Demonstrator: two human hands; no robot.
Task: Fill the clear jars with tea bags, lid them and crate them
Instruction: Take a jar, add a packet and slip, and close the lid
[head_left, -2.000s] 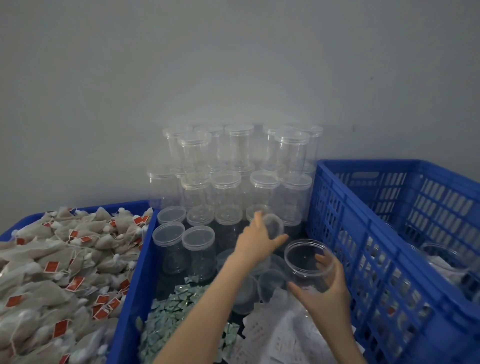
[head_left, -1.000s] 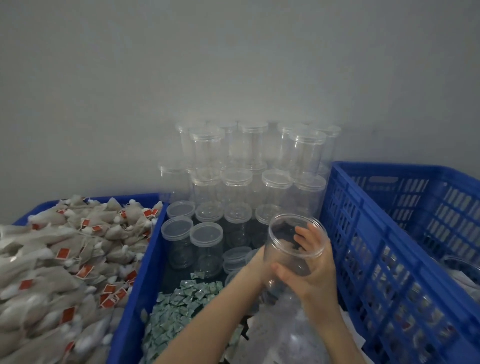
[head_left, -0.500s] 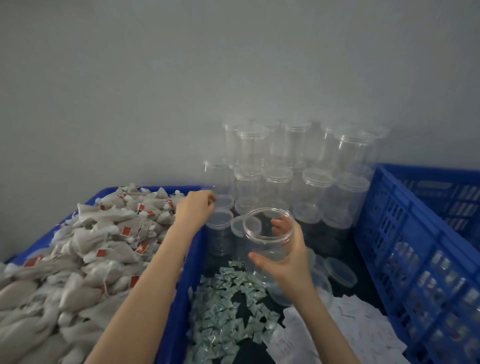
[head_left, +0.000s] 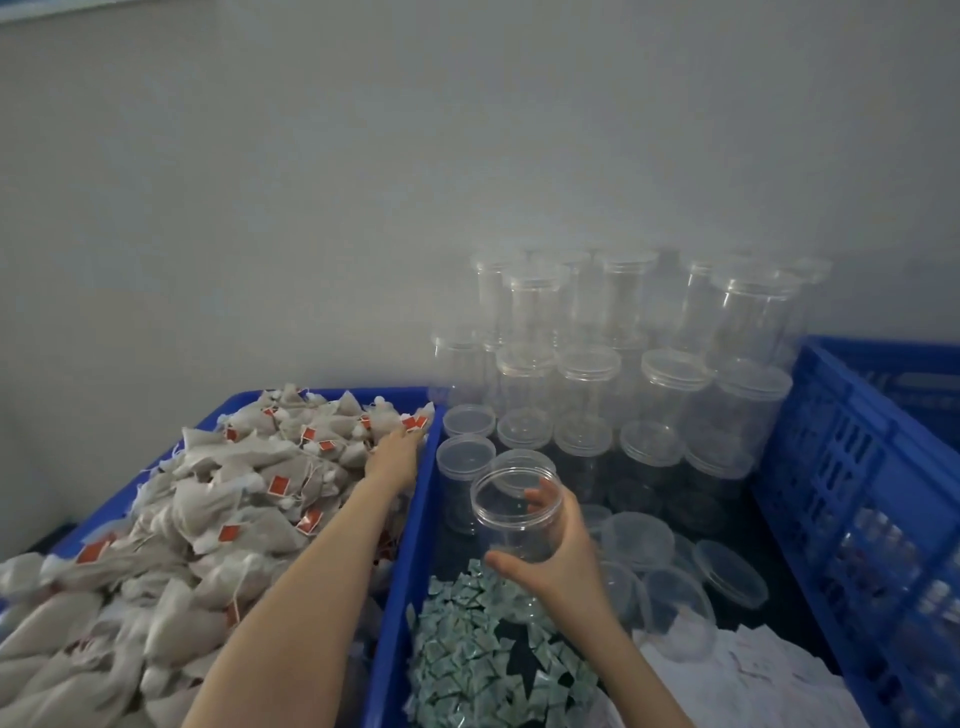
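The blue bin (head_left: 156, 499) on the left is lying heaped with tea bags (head_left: 244, 499), near enough to reach into. The slatted blue crate (head_left: 852, 499) is waiting on the right for finished jars. Between them, lidded empty jars (head_left: 587, 384) are standing stacked against the wall. The right hand (head_left: 558, 558) is curling round an open clear jar (head_left: 517, 506), mouth up and tipped leftward, probably for loading. The left hand (head_left: 395, 457) is resting on the heap; whether it is pinching a bag, I cannot tell.
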